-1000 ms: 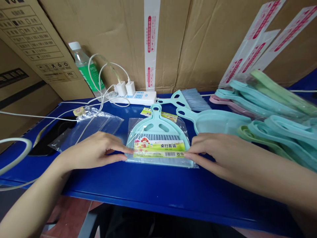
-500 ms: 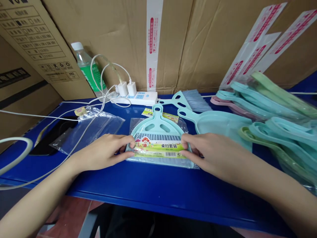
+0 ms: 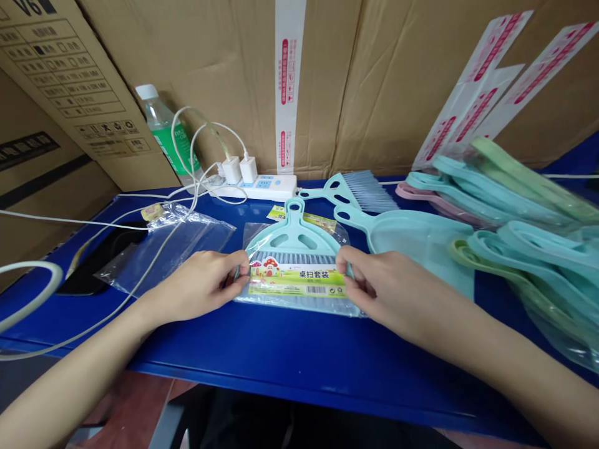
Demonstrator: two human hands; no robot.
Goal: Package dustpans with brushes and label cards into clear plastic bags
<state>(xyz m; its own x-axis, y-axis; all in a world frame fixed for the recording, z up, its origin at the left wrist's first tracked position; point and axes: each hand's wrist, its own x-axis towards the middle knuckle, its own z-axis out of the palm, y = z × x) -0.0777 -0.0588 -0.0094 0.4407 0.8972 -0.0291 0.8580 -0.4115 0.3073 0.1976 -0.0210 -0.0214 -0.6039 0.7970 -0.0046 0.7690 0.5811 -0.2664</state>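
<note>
Blue table (image 3: pixel 299 362); cardboard boxes (image 3: pixel 219 68) behind; hands grip bagged dustpan (image 3: pixel 296 262)

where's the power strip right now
In the head view the white power strip lies at the back of the blue table, left of centre against the cardboard boxes, between the water bottle and the loose brush.

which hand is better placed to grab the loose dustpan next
Right. The right hand pinches the bagged mint dustpan set just beside the loose mint plastic dustpan; the left hand is across the bag.
</note>
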